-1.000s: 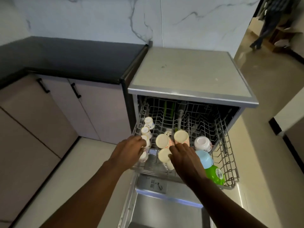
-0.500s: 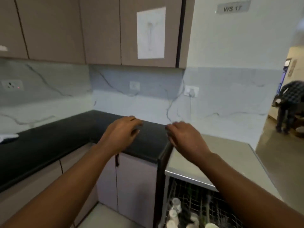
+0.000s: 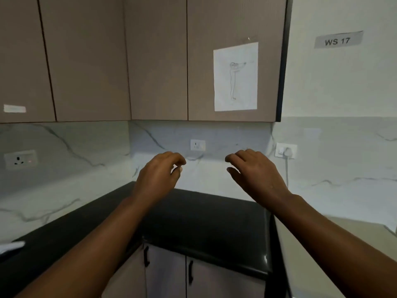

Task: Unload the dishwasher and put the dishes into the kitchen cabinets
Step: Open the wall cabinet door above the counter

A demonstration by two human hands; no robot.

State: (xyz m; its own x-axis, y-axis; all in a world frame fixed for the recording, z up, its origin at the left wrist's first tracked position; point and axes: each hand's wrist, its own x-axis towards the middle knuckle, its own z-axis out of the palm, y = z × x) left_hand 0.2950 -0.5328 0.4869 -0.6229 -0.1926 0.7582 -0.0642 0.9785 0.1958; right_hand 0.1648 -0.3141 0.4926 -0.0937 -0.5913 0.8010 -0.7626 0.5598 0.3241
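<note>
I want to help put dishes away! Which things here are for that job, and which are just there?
For the job:
left hand, holding nothing
right hand, holding nothing
upper cabinets, doors closed
lower cabinets, doors closed

Just there:
black countertop
drawing on paper
WS 17 label
wall sockets
plug

Black countertop [image 3: 204, 222]; taupe cabinets [image 3: 156, 61]; grey-veined white backsplash [image 3: 64, 147].

— How many hands, and holding what?
— Two: left hand [image 3: 158, 176] and right hand [image 3: 254, 172], nothing between the fingers of either.
— Above them?
— Four upper cabinet doors [image 3: 158, 59], one taped paper sheet [image 3: 235, 77], one "WS 17" label [image 3: 338, 40].
— Sockets?
— Three wall sockets [image 3: 197, 145].
— Below the hands?
— Two lower door handles [image 3: 146, 255].
</note>
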